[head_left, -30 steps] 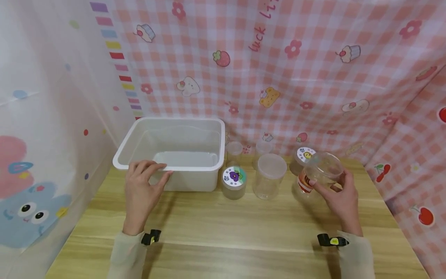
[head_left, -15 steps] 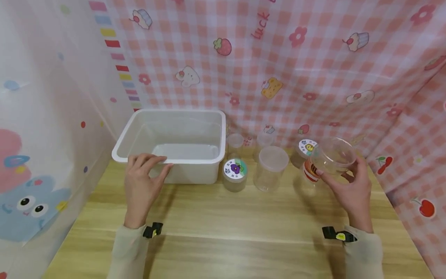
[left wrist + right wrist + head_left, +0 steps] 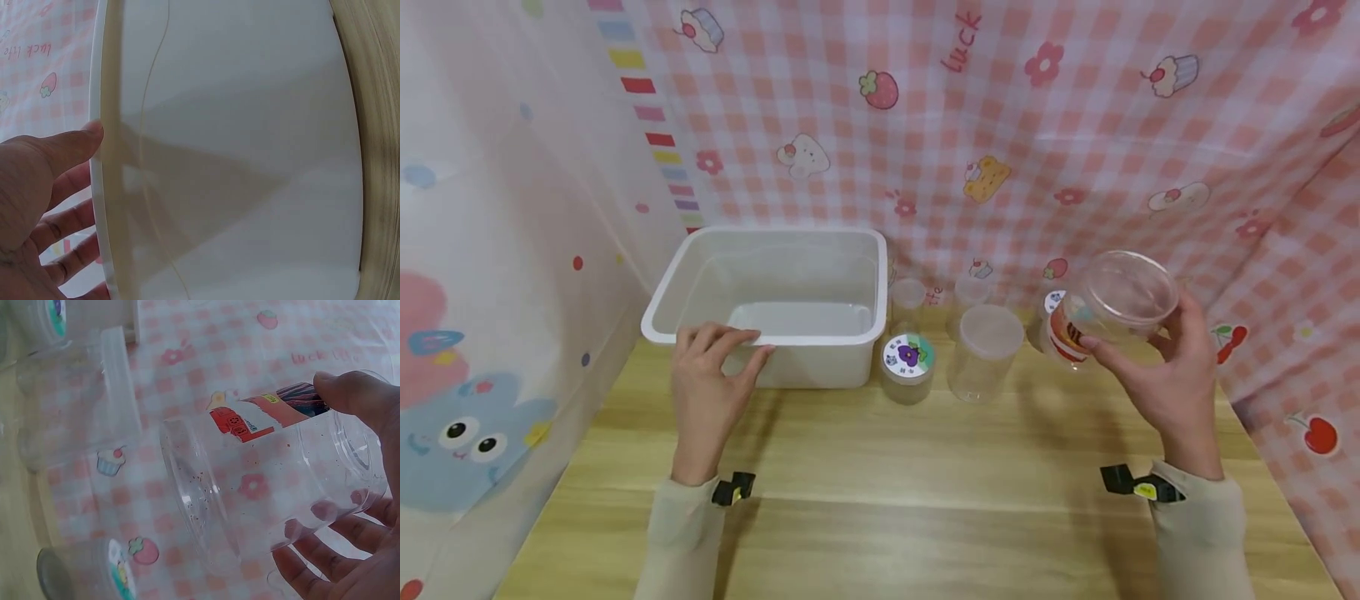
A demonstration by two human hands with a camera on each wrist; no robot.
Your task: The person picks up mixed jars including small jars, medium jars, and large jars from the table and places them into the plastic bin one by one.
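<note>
A white plastic tub (image 3: 820,367) stands at the left on the wooden table. My left hand (image 3: 709,400) pinches its front rim, and the left wrist view shows the thumb (image 3: 75,147) on the rim edge with the fingers behind it. At the right, my right hand (image 3: 1176,383) grips a clear plastic jar (image 3: 1120,304) above the table. The jar is open at the top and bears a torn red and orange label (image 3: 247,422). In the right wrist view, thumb and fingers wrap round its side, and small reddish specks dot the jar near its base.
Between tub and right hand stand a small jar with a purple-flower lid (image 3: 908,367), a taller clear jar with a frosted lid (image 3: 988,350), and two slim clear jars behind. Another sticker-lidded jar (image 3: 87,572) stands partly behind the held one. Checked cloth (image 3: 880,167) hangs at the back.
My right hand has lifted the clear jar upward and a little to the right. My left hand keeps its place on the tub's rim. The head view has tipped slightly.
</note>
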